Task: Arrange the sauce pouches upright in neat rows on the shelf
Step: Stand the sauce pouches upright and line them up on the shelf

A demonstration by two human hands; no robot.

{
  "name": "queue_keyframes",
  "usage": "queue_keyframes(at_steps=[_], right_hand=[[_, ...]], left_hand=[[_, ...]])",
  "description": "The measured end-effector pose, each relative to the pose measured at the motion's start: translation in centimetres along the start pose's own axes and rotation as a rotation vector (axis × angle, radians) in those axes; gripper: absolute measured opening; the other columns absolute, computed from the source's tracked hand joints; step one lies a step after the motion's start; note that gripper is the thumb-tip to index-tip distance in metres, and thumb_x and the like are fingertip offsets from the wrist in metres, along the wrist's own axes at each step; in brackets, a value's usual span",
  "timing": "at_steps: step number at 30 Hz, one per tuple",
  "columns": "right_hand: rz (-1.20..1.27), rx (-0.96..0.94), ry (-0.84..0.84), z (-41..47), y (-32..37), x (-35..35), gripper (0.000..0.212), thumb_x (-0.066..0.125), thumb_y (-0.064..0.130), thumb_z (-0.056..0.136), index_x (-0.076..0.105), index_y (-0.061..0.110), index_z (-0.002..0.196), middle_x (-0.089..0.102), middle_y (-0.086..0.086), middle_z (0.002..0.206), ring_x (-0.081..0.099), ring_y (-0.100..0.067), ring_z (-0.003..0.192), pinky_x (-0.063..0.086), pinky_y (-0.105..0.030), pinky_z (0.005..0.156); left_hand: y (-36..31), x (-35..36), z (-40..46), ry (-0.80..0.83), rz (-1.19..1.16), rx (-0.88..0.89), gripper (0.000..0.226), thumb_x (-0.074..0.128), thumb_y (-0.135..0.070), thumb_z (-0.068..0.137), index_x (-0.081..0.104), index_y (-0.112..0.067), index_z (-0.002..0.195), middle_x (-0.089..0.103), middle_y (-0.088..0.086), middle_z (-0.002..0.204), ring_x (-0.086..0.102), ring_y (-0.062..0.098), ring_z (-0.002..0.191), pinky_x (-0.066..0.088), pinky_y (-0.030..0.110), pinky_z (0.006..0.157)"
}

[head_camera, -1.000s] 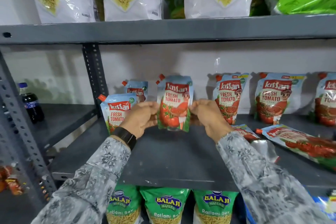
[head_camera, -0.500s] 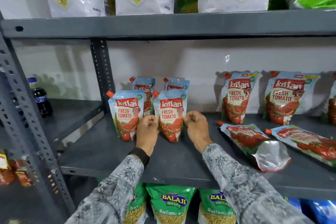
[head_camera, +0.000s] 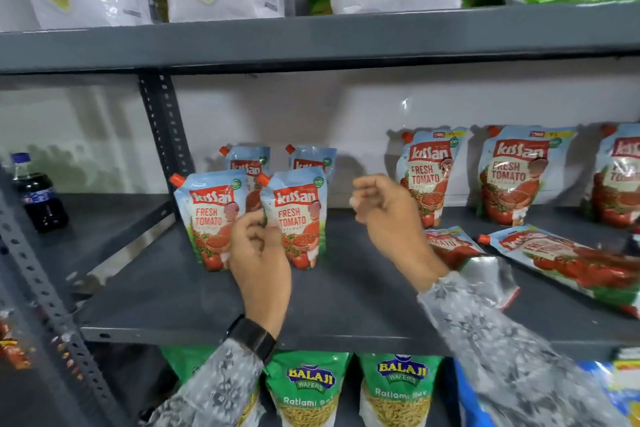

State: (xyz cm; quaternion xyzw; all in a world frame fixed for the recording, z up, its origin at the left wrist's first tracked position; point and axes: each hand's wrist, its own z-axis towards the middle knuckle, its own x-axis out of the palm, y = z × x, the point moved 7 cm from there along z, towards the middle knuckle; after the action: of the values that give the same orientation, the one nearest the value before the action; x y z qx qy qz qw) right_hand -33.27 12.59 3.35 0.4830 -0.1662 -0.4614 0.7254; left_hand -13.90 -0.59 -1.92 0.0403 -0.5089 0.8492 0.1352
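Two Kissan tomato sauce pouches stand upright at the front left of the grey shelf [head_camera: 187, 291]: one [head_camera: 211, 218] on the left and one [head_camera: 303, 218] beside it. Behind them stand two more pouches [head_camera: 250, 163] [head_camera: 313, 160]. My left hand [head_camera: 259, 253] is in front of the gap between the front pair, fingers loosely curled and touching the right pouch's edge. My right hand [head_camera: 388, 218] hovers blurred to the right of them and holds nothing. Further right, three pouches [head_camera: 429, 177] [head_camera: 519, 173] [head_camera: 620, 177] stand against the wall. Two more pouches [head_camera: 453, 246] [head_camera: 568, 256] lie flat.
A perforated metal post [head_camera: 166, 128] stands left of the pouches. A dark cola bottle [head_camera: 38, 198] is on the neighbouring shelf at the left. The shelf above [head_camera: 311, 40] carries white snack bags. Green Balaji packs [head_camera: 308, 388] stand on the level below.
One second ago both hands held a pouch up; they set it down beside the front-left pouch. Now my right hand has let go and swung right, and my left hand has loosened.
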Motion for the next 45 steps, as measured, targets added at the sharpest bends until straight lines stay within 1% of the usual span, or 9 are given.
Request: queue_keyframes(at_steps=[6, 11, 16, 20, 24, 28, 32, 37, 45], right_hand=[[-0.432, 0.047, -0.077, 0.8, 0.8, -13.7, 0.019, 0.065, 0.014, 0.093, 0.079, 0.026, 0.095, 0.080, 0.003, 0.092, 0.077, -0.028, 0.090, 0.064, -0.046, 0.085], [-0.748, 0.494, 0.001, -1.0, -9.2, -19.9, 0.031, 0.061, 0.028, 0.099, 0.075, 0.002, 0.105, 0.076, -0.025, 0.113, 0.073, -0.041, 0.105, 0.056, -0.041, 0.082], [-0.391, 0.660, 0.001, -2.0, -15.3, -19.8, 0.028, 0.059, 0.017, 0.101, 0.074, -0.003, 0.113, 0.074, -0.028, 0.122, 0.074, -0.043, 0.105, 0.064, -0.053, 0.088], [-0.170, 0.730, -0.051, -2.2, -16.5, -19.6, 0.029, 0.067, 0.013, 0.095, 0.071, -0.002, 0.120, 0.075, -0.021, 0.116, 0.075, -0.037, 0.094, 0.068, -0.044, 0.075], [-0.201, 0.699, -0.149, -2.5, -14.9, -19.9, 0.011, 0.068, 0.009, 0.090, 0.065, 0.005, 0.080, 0.071, -0.014, 0.091, 0.064, -0.021, 0.064, 0.049, -0.022, 0.038], [-0.266, 0.519, -0.130, -1.3, -12.0, -20.0, 0.018, 0.068, 0.009, 0.084, 0.069, 0.001, 0.067, 0.071, -0.013, 0.074, 0.067, -0.027, 0.072, 0.061, -0.041, 0.068], [-0.265, 0.263, -0.204, 0.6, -8.1, -19.8, 0.032, 0.063, 0.011, 0.091, 0.070, 0.022, 0.061, 0.071, 0.013, 0.069, 0.066, -0.009, 0.069, 0.051, -0.024, 0.062], [-0.122, 0.168, -0.280, 2.4, -7.7, -18.0, 0.036, 0.059, 0.007, 0.098, 0.060, 0.028, 0.070, 0.067, 0.009, 0.079, 0.062, -0.015, 0.079, 0.056, -0.038, 0.079], [-0.115, 0.234, -0.318, 0.6, -12.7, -15.6, 0.032, 0.061, 0.014, 0.102, 0.058, 0.026, 0.072, 0.072, -0.004, 0.088, 0.067, -0.022, 0.085, 0.059, -0.048, 0.087]], left_hand=[[0.1, 12.9, -7.4, 0.765, 0.246, -0.295, 0.018, 0.069, -0.035, 0.094, 0.074, -0.023, 0.106, 0.071, -0.004, 0.082, 0.063, 0.010, 0.058, 0.049, 0.025, 0.051], [2.6, 17.6, -10.8, 0.841, 0.204, -0.776, 0.021, 0.060, -0.027, 0.102, 0.060, -0.007, 0.108, 0.066, 0.014, 0.080, 0.064, 0.020, 0.046, 0.057, 0.026, 0.041], [4.0, 19.2, -12.9, 0.829, 0.113, -0.975, 0.015, 0.063, -0.019, 0.101, 0.064, -0.006, 0.094, 0.076, 0.011, 0.057, 0.074, 0.021, 0.046, 0.058, 0.028, 0.041], [4.5, 19.1, -12.6, 0.710, 0.084, -0.978, 0.013, 0.059, -0.005, 0.101, 0.066, -0.005, 0.090, 0.076, 0.007, 0.061, 0.074, 0.018, 0.048, 0.058, 0.028, 0.040], [4.2, 18.3, -12.9, 0.652, 0.047, -0.941, 0.013, 0.056, 0.002, 0.099, 0.069, -0.002, 0.102, 0.077, 0.008, 0.070, 0.074, 0.020, 0.061, 0.061, 0.028, 0.046], [2.1, 17.6, -11.3, 0.585, 0.040, -0.800, 0.017, 0.059, 0.007, 0.095, 0.070, 0.005, 0.108, 0.077, 0.014, 0.078, 0.075, 0.020, 0.057, 0.061, 0.028, 0.048], [-1.0, 17.8, -7.5, 0.514, 0.044, -0.500, 0.019, 0.057, 0.009, 0.095, 0.074, 0.001, 0.091, 0.076, 0.006, 0.075, 0.073, 0.007, 0.052, 0.059, 0.021, 0.048], [-2.0, 18.4, -5.2, 0.455, 0.040, -0.241, 0.016, 0.065, -0.003, 0.098, 0.071, -0.016, 0.090, 0.076, 0.008, 0.091, 0.076, 0.012, 0.073, 0.064, 0.025, 0.066], [5.6, 18.1, -6.2, 0.439, 0.072, -0.337, 0.013, 0.068, -0.013, 0.098, 0.077, -0.009, 0.107, 0.080, 0.007, 0.099, 0.077, 0.026, 0.092, 0.065, 0.041, 0.083]])
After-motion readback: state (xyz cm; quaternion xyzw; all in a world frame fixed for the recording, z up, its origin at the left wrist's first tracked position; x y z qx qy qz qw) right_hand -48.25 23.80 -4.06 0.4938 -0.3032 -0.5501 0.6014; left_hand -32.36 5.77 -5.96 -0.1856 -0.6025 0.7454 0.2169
